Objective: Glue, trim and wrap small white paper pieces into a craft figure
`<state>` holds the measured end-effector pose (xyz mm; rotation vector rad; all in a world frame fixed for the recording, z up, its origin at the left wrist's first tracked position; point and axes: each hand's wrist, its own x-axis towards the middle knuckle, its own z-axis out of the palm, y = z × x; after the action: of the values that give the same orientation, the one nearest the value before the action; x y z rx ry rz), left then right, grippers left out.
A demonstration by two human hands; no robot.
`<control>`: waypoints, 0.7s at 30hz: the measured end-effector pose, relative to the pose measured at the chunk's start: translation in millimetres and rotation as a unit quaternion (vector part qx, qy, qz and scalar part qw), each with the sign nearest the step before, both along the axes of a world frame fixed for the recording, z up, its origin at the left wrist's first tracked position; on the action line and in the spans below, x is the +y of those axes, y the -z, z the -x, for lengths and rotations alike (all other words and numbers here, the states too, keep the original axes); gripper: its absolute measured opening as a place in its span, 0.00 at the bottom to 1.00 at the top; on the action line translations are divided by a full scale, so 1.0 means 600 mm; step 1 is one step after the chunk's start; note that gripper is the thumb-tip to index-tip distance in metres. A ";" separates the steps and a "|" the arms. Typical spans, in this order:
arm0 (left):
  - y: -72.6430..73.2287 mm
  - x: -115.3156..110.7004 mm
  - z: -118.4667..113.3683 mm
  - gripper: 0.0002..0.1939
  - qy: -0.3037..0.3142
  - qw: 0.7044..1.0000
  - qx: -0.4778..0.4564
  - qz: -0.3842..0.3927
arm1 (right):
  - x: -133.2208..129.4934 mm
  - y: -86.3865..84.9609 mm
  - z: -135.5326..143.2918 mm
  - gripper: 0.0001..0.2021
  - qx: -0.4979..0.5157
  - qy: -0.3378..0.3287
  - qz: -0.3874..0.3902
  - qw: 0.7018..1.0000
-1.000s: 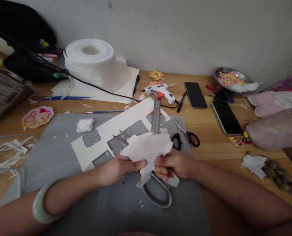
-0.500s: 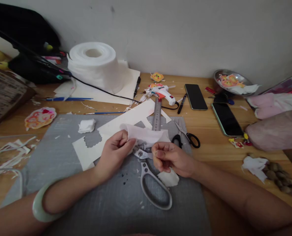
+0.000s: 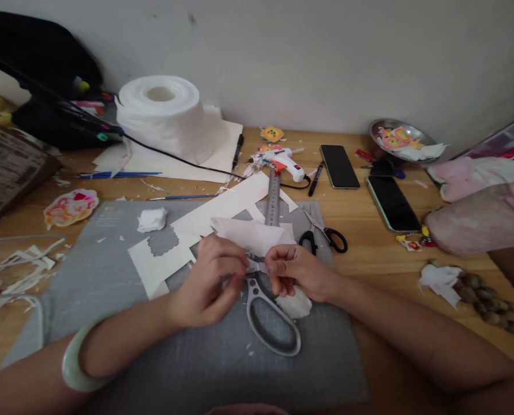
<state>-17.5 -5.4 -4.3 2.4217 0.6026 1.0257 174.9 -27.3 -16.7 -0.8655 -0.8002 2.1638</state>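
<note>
Over the middle of the mat, my left hand [image 3: 211,282] has its thumb and index fingertips brought together in a loose pinch. Whatever may be between them is too small to make out. My right hand [image 3: 300,272] faces it a short way off, fingers curled and thumb pressed to them; its contents are hidden. Just beyond both hands lies a folded white tissue sheet [image 3: 252,233]. Beneath them rest large grey-handled scissors [image 3: 295,340], blades mostly covered. A white tissue piece [image 3: 300,304] sits below my right hand.
On the grey mat [image 3: 109,288] are cut white card [image 3: 213,210], a steel ruler [image 3: 273,199], small black scissors [image 3: 335,239] and a white wad [image 3: 152,219]. Behind stand a tissue roll [image 3: 159,118], glue gun [image 3: 285,161], two phones [image 3: 340,166] and a metal bowl [image 3: 375,135].
My left hand has let go of the tissue sheet's left side and come back toward me. The sheet now lies beyond the hands. My right hand stays curled in nearly the same place.
</note>
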 end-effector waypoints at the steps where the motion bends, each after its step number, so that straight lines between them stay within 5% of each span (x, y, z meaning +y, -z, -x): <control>1: -0.003 -0.002 -0.002 0.12 0.047 0.999 0.022 -0.002 | 0.000 0.001 0.000 0.11 -0.005 0.001 -0.004 1.000; 5: -0.011 -0.013 -0.012 0.09 0.105 0.988 0.109 -0.006 | -0.004 0.002 0.004 0.12 -0.007 0.000 -0.018 1.000; 8: -0.017 -0.025 -0.021 0.05 0.057 0.988 0.140 0.034 | -0.008 -0.002 0.005 0.11 -0.015 0.036 -0.043 0.998; 14: -0.023 -0.054 -0.052 0.12 -0.019 0.969 0.240 0.054 | -0.006 -0.036 -0.011 0.08 -0.120 0.161 -0.145 0.969; 21: -0.017 -0.080 -0.086 0.05 -0.021 0.962 0.262 0.076 | -0.022 -0.080 -0.028 0.09 -0.185 0.136 -0.264 0.937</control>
<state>33.9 -53.5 6.2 2.5489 0.8701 0.3193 191.9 -40.8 31.6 -1.0292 -1.2890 1.4523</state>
